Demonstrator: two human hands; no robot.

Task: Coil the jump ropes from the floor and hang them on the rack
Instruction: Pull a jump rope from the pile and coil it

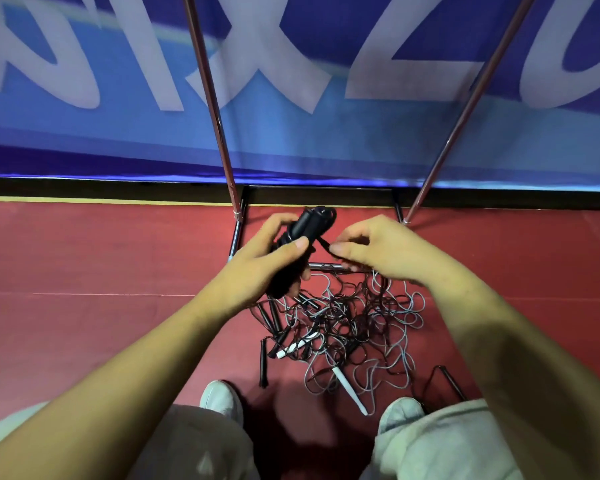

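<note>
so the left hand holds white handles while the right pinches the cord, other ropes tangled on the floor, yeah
No: the head view shows the handles in the left hand are black, not white. The right hand does pinch the cord; the other ropes lie tangled on the floor.

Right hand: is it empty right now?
No, the right hand pinches a black cord running from the black handles gripped by the left hand.
</note>
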